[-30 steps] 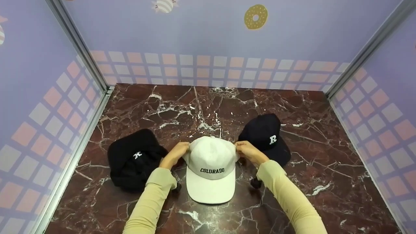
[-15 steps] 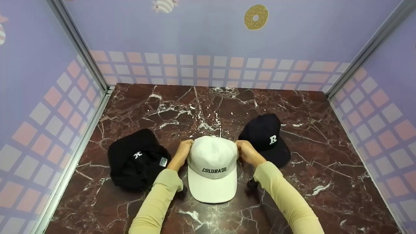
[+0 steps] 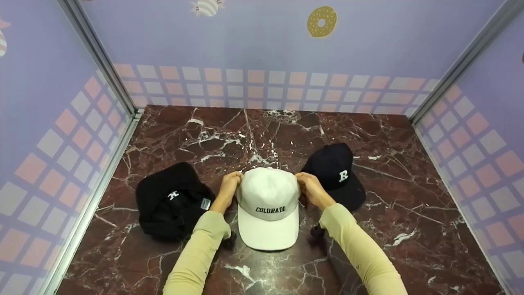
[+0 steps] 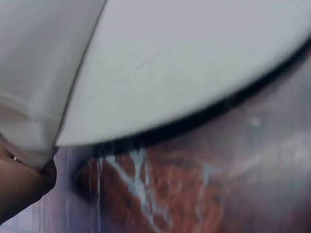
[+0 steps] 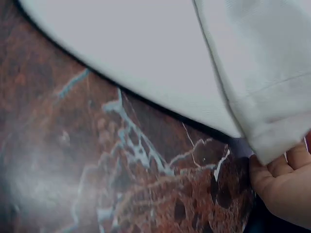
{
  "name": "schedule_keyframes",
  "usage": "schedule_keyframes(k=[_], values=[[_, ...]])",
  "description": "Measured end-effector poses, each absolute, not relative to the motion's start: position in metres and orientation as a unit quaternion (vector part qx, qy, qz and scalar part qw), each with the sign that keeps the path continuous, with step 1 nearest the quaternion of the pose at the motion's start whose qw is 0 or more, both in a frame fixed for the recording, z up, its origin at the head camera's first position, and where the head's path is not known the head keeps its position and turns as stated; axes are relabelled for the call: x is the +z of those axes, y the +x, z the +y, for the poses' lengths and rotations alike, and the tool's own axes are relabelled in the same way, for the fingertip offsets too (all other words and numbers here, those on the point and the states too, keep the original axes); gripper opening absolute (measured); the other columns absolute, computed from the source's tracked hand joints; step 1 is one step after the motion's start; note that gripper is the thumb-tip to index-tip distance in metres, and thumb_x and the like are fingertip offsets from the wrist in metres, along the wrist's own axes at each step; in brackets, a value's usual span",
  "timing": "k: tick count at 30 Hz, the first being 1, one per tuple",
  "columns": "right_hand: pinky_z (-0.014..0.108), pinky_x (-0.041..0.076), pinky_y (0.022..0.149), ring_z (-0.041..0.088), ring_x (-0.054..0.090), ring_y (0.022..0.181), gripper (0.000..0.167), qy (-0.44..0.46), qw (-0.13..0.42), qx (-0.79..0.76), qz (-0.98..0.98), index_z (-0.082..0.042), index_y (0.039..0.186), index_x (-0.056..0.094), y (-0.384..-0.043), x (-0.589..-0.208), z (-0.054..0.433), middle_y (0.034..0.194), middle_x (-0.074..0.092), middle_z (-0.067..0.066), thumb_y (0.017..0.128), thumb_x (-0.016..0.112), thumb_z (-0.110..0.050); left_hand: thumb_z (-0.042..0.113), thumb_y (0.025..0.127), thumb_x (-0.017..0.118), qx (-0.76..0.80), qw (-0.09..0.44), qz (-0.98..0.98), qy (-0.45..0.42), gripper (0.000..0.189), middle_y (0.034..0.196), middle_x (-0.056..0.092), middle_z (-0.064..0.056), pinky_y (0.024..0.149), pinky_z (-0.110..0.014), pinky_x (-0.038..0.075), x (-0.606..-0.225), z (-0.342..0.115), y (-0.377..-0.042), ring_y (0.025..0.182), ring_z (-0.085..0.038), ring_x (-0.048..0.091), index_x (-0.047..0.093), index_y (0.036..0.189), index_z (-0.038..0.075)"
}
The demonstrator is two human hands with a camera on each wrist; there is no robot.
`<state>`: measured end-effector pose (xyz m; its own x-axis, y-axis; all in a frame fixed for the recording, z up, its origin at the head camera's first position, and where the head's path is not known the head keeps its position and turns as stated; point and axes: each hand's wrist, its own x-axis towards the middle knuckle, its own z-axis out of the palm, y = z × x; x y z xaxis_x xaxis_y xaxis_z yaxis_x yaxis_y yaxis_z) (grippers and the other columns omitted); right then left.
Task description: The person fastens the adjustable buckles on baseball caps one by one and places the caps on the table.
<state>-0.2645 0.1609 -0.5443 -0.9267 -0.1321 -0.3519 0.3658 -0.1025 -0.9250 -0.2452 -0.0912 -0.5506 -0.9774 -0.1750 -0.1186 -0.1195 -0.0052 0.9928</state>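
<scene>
Black cap (image 3: 166,205) and navy cap (image 3: 329,174) closely flank the hand-held white cap (image 3: 268,200).

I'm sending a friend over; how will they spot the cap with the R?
On the dark-red marbled tabletop, find the white COLORADO cap held by the left hand and right hand. To its right lies the dark R cap. Its white letter sets it apart from the black cap at left, whose white emblem differs.
</scene>
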Motion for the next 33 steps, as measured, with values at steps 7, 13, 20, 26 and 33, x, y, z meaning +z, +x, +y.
schedule_keyframes(k=[7,13,20,26,33], values=[[0.034,0.037,0.085,0.014,0.053,0.095,0.033,0.04,0.22,-0.701,0.677,-0.002,0.115,0.05,-0.263,-0.536,0.176,0.102,0.06,0.001,0.093,0.041,-0.025,0.005,0.078,0.044,-0.65,-0.007,-0.749,0.131,0.035,0.108,0.057,-0.014,0.083,-0.03,0.04,-0.535,-0.098,-0.238,0.1,-0.024,0.05,0.054,0.11,-0.002],[0.056,0.025,0.098,0.033,0.026,0.128,0.054,0.022,0.31,-0.676,0.668,-0.002,0.135,0.025,-0.259,-0.517,0.196,0.141,0.027,0.02,0.095,0.03,-0.038,0.023,0.083,0.046,-0.58,-0.101,-0.802,0.104,0.064,0.142,0.019,-0.023,0.106,-0.045,0.019,-0.517,-0.104,-0.223,0.131,-0.035,0.02,0.019,0.138,0.005],[0.057,0.036,0.089,0.04,0.034,0.122,0.065,0.014,0.393,-0.619,0.68,-0.006,0.137,0.019,-0.251,-0.508,0.212,0.137,0.029,0.026,0.091,0.024,-0.053,0.025,0.085,0.047,-0.54,-0.167,-0.823,0.055,0.079,0.145,-0.006,-0.024,0.108,-0.048,0.004,-0.512,-0.107,-0.203,0.134,-0.035,-0.003,-0.004,0.14,0.001],[0.055,0.042,0.081,0.04,0.045,0.112,0.066,-0.007,0.461,-0.566,0.684,-0.009,0.138,0.015,-0.243,-0.512,0.212,0.132,0.034,0.031,0.091,0.019,-0.054,0.028,0.082,0.056,-0.555,-0.225,-0.799,0.051,0.091,0.145,-0.014,-0.021,0.103,-0.054,0.017,-0.511,-0.104,-0.193,0.134,-0.037,-0.006,-0.011,0.14,0.005],[0.054,0.042,0.083,0.04,0.045,0.113,0.075,-0.016,0.472,-0.566,0.676,-0.009,0.141,0.009,-0.241,-0.514,0.205,0.133,0.03,0.032,0.087,0.024,-0.06,0.027,0.079,0.061,-0.569,-0.251,-0.78,0.063,0.098,0.145,-0.019,-0.018,0.083,-0.058,0.04,-0.513,-0.096,-0.192,0.132,-0.042,0.003,-0.014,0.14,0.011]])
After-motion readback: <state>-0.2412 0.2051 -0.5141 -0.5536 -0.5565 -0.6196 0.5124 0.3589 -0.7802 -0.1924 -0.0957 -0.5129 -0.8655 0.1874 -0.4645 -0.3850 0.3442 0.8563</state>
